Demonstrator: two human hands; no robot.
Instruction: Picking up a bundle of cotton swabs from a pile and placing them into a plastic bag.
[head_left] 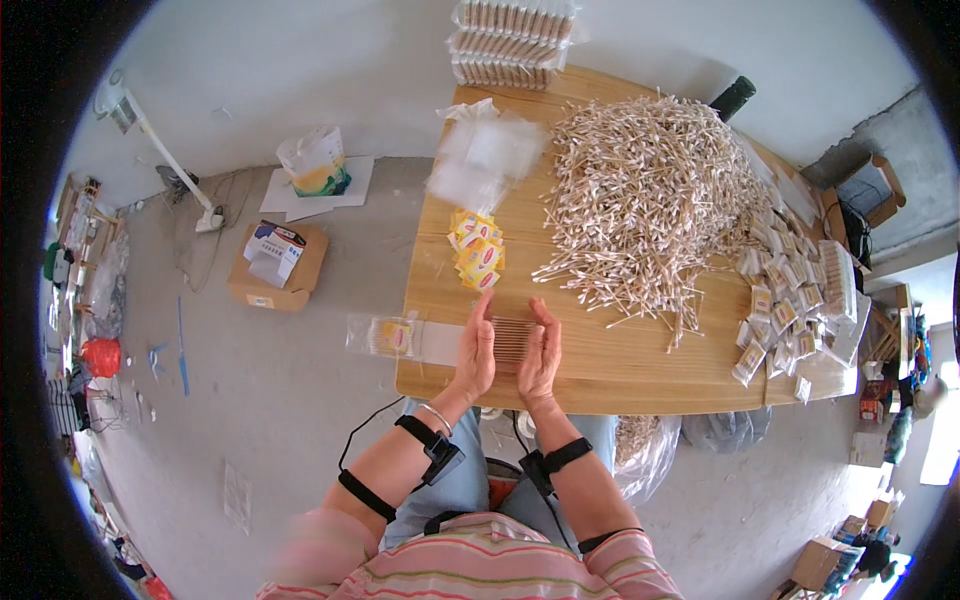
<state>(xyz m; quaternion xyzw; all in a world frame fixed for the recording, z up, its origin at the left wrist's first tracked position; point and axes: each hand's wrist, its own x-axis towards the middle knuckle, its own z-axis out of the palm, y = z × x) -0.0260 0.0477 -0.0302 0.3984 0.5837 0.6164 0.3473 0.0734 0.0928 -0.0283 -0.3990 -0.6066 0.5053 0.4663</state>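
Note:
On the wooden table [620, 370], near its front edge, a flat row of cotton swabs [511, 341] lies between my two hands. My left hand [477, 350] stands on edge at the row's left side, its fingers stretched out. Along the right side my right hand [540, 352] is upright too, fingers straight and slightly curved inward. A white strip [441, 343] runs left from under my left hand. It meets a clear packet of swabs [389, 337] with a yellow label, which overhangs the table's left edge. Yellow cards [478, 250] lie in a loose stack beyond my left hand.
A large heap of loose cotton swabs [640, 200] covers the far right. Small filled packs [785, 290] crowd the right end. Clear bags [485, 160] lie behind the cards; bagged bundles [510, 45] are stacked at the back. A cardboard box [278, 268] sits on the floor left.

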